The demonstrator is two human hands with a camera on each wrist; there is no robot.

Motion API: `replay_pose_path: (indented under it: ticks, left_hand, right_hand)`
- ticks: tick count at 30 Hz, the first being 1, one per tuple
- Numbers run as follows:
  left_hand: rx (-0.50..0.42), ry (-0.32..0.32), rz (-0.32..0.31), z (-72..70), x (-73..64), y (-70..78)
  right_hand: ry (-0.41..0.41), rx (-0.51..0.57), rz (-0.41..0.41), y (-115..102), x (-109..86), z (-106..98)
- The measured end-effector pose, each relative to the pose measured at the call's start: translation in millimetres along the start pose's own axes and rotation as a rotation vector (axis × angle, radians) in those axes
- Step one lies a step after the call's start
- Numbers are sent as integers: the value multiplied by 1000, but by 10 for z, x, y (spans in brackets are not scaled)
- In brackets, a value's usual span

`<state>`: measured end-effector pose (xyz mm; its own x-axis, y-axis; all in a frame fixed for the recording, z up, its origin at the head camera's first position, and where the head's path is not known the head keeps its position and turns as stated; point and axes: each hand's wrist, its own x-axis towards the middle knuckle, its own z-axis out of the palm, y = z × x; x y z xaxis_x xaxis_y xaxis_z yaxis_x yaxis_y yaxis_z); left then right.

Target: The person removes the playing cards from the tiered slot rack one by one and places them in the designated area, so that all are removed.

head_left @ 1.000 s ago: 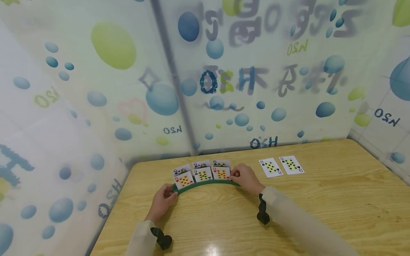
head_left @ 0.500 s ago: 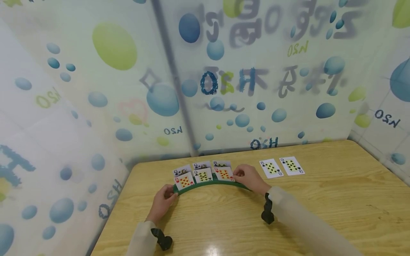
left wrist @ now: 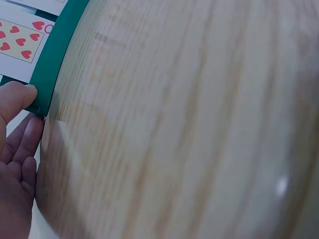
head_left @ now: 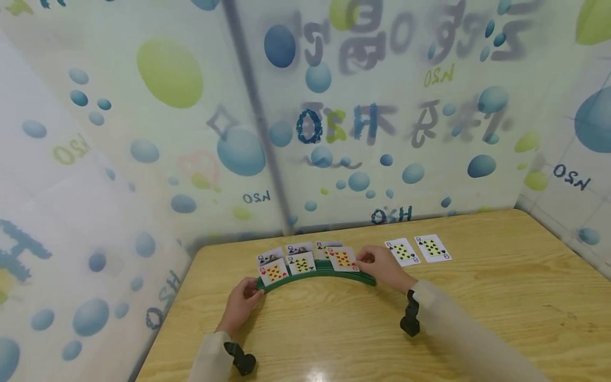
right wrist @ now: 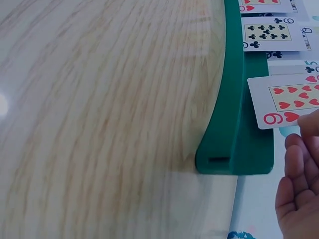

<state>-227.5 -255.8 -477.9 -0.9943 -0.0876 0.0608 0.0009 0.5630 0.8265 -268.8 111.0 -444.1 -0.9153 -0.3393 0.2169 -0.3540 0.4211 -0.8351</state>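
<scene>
My right hand (head_left: 385,269) pinches a nine of hearts (head_left: 342,259) by its right lower edge, over the right part of a green curved card holder (head_left: 360,277). In the right wrist view this card (right wrist: 294,103) is tilted above the holder's right end (right wrist: 249,154). At the opposite end, my left hand (head_left: 241,303) grips the holder, thumb on top and fingers beside and below it in the left wrist view. A hearts card (head_left: 274,272) and a nine of clubs (head_left: 302,263) stand in the front row, with several cards partly hidden behind.
Two black-suited cards, an eight (head_left: 402,251) and a nine (head_left: 433,248), lie face up on the wooden table (head_left: 501,297) at the right. A printed wall sheet (head_left: 334,180) rises behind the table's far edge. Black wrist cameras are strapped on both sleeves.
My right hand has drawn the nine of hearts rightward and up from its place beside the nine of clubs, uncovering the holder's right end. The left hand has stayed put.
</scene>
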Motion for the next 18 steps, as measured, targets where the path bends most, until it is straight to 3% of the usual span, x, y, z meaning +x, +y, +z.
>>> replay_pose_path:
  ticks: [18]
  left_hand:
    - [8,-6,14,13,-1,-17]
  right_hand:
    - [104,-53,-1,91,-177,-465]
